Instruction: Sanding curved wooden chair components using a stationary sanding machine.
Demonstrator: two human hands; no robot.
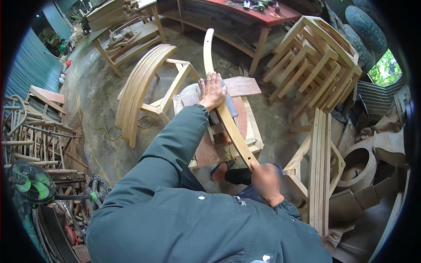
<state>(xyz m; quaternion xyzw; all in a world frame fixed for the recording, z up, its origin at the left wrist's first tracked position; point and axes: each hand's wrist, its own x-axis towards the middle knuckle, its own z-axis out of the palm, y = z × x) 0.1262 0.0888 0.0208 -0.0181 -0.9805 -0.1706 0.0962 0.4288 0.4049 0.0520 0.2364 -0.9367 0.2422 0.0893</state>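
Observation:
A long curved wooden slat [234, 133], pale and smooth with small holes near its ends, runs from my body out to the far side. My left hand [212, 92] lies flat across its middle, fingers stretched out. Beneath it a grey pad [230, 99] shows on a low wooden work stand [205, 151]. My right hand [266, 179] is closed around the near end of the slat, its thumb on top; the hand is largely blurred and its other fingers are hidden.
Left of the stand, several curved slats [142, 94] lean on a wooden frame [175, 85]. Straight slats [320, 171] rest on another frame at right. Stacked frames [313, 65] stand far right, before a red-topped bench [258, 15]. A yellow cord [94, 151] crosses the floor; a green fan [33, 182] is left.

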